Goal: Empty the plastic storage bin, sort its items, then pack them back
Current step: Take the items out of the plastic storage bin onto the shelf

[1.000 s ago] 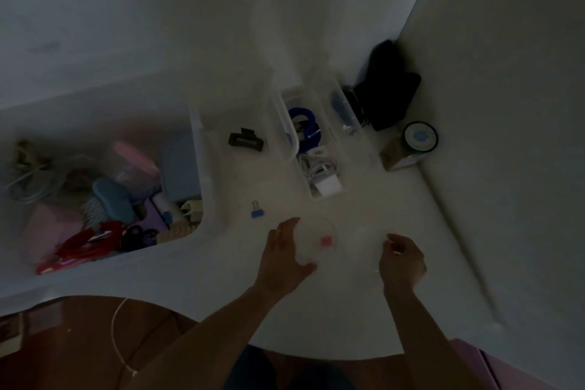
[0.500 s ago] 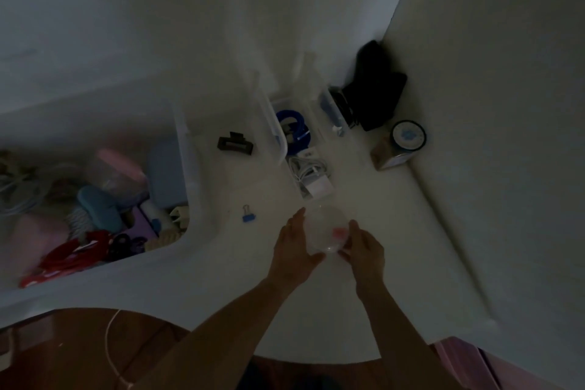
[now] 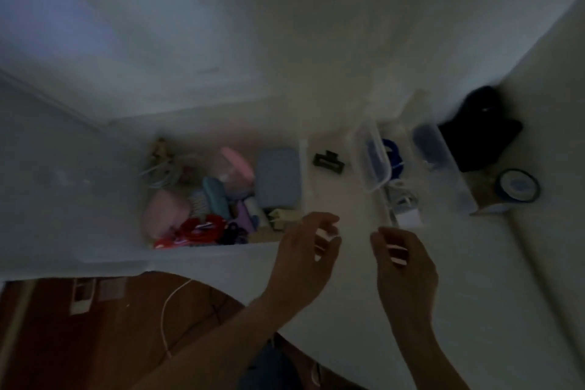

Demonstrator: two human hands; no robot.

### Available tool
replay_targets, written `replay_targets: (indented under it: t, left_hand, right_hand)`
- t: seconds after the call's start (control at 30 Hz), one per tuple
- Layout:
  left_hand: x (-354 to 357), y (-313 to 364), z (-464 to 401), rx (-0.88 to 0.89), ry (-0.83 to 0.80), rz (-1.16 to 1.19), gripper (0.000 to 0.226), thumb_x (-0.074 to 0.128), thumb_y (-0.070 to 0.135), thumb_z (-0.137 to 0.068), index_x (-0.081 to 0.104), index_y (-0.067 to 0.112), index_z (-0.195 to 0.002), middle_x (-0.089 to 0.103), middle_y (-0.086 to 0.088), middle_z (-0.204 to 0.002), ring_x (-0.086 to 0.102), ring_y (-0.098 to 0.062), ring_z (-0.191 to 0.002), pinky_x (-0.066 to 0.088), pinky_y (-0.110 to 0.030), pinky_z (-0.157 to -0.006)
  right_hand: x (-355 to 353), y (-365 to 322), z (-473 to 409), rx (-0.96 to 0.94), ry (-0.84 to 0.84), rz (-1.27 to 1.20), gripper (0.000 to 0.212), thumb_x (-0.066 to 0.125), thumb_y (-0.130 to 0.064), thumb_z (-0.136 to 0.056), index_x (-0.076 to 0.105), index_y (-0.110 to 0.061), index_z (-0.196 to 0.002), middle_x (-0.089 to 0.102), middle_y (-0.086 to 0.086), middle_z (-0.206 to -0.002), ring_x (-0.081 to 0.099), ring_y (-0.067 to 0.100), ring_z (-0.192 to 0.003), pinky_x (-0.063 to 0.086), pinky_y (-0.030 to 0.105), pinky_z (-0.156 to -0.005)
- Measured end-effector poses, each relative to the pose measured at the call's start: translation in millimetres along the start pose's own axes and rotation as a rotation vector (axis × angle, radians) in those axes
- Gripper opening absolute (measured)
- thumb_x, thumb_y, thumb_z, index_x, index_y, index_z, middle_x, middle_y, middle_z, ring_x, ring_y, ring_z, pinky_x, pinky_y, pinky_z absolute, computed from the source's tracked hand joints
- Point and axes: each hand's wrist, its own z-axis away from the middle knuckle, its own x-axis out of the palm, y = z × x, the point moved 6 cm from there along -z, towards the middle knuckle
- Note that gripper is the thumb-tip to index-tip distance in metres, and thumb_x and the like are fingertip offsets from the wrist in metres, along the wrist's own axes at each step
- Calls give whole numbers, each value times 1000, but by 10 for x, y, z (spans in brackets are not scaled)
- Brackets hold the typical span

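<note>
The large clear plastic storage bin (image 3: 196, 252) lies at the left. It holds several items, among them a pink pouch (image 3: 164, 214), a blue case (image 3: 278, 177) and a red packet (image 3: 199, 231). My left hand (image 3: 304, 250) hovers at the bin's right front corner with its fingers loosely curled. The dim, blurred view does not show whether it holds anything. My right hand (image 3: 402, 260) hangs beside it over the white table (image 3: 459, 294), fingers curled, with nothing seen in it. The small clear round container from earlier is not visible.
A black hair claw (image 3: 327, 161) lies on the table behind my hands. Two narrow clear trays (image 3: 373, 165) (image 3: 443, 165) hold blue items and a white charger (image 3: 406, 215). A black bag (image 3: 481, 133) and a roll of blue tape (image 3: 517, 188) sit at the far right.
My hands, which were together on a small clear container, have drawn apart, and the container is out of sight. The view has swung left, toward the big bin.
</note>
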Motion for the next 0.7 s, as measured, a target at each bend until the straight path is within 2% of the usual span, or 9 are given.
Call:
replay_targets:
  t: [0.13,0.2,0.27,0.33,0.4,0.47,0.5,0.6,0.7]
  left_hand:
    - [-1075,-42,-70,53,237,-162,13,62,18,-92,64,25,-103,64,12,-90,59,3,-76,44,-10,-66]
    - [-1463,-293,-157,48,302,-325,16,60,19,-91,63,24,-106,65,6,-101,58,-4,-86,47,-19,-72]
    - [-1742,-700,-245,-19,321,-484,22,62,21,-87,63,20,-108,64,-3,-109,60,-22,-95,51,-31,-74]
    - [-1901,-1131,-276,-113,295,-583,29,65,20,-84,64,16,-112,64,-11,-110,60,-32,-97,52,-37,-76]
    - [-1972,-1434,-268,-170,243,-601,36,64,22,-85,62,14,-120,62,-13,-115,57,-35,-103,50,-41,-81]
    - [-2019,-1581,-258,-164,237,-568,41,58,25,-84,59,14,-123,59,-13,-119,55,-34,-106,49,-42,-84]
    - [-2036,-1641,-257,-173,231,-529,44,55,27,-83,57,16,-125,57,-12,-122,53,-33,-109,48,-41,-85]
    - [-2051,-1811,-253,-240,174,-434,48,46,34,-82,53,20,-127,52,-8,-125,48,-28,-112,46,-42,-89]
    - [-2063,-1845,-270,-200,131,-446,42,43,36,-88,55,16,-123,53,-7,-120,50,-29,-111,45,-41,-88]
  right_hand:
    - [809,-932,243,-220,-232,-60,9,69,-26,-90,66,-28,-99,69,-16,-88,66,-2,-78,52,11,-64]
    - [1285,-1184,240,-293,-291,-25,11,69,-26,-90,67,-24,-100,70,-12,-91,67,1,-79,55,18,-66]
    - [1823,-1272,132,-315,-374,131,18,68,-27,-91,67,-18,-106,70,-5,-98,67,12,-86,53,25,-73]
    - [2442,-1127,-59,-281,-542,330,29,62,-36,-92,63,-12,-107,64,-2,-94,63,20,-85,49,30,-73]
    - [2941,-975,-267,-249,-629,431,58,59,-58,-80,63,-7,-106,67,2,-92,65,23,-82,53,34,-71]
    - [3326,-838,-438,-269,-624,499,84,50,-73,-67,58,-9,-121,69,7,-108,68,25,-95,55,36,-80]
    - [3462,-790,-484,-279,-596,550,86,52,-71,-69,53,-9,-129,66,9,-117,66,28,-103,54,36,-83]
    - [3617,-931,-452,-451,-408,678,61,65,-47,-85,51,-3,-124,61,18,-116,61,35,-105,47,37,-77]
    - [3551,-1036,-356,-485,-359,680,56,69,-47,-82,55,-6,-118,64,14,-109,61,35,-103,46,38,-78]
